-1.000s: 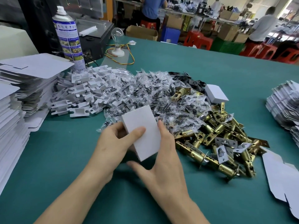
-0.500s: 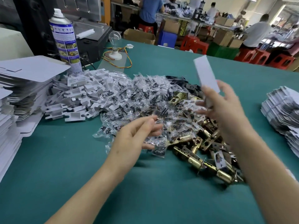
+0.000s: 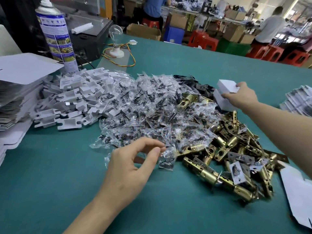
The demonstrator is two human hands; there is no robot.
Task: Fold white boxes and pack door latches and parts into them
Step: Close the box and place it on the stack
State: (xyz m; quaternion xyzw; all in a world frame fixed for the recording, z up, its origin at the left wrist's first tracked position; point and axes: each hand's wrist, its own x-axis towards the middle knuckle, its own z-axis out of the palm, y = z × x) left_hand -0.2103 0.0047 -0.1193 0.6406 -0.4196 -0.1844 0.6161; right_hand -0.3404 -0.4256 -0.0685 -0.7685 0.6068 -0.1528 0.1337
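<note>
My right hand [image 3: 243, 96] reaches to the far right of the table and grips a closed white box [image 3: 226, 85], which sits on top of a second white box [image 3: 221, 101]. My left hand [image 3: 133, 164] hovers with loosely curled fingers and holds nothing; thumb and forefinger are at the near edge of a heap of clear screw bags [image 3: 152, 112]. One small bag [image 3: 166, 163] lies just right of the fingertips. A pile of brass door latches [image 3: 228, 149] spreads between my two arms.
White plastic inserts [image 3: 72, 102] are heaped at the left beside stacked flat box blanks [image 3: 18, 76]. A spray can [image 3: 55, 36] and a bulb on a base [image 3: 115, 34] stand behind. More blanks [image 3: 298, 190] and a paper stack [image 3: 298, 100] lie right.
My right hand carried the closed box from in front of me to the far right, onto the other box. My left hand let go and moved to the screw bags.
</note>
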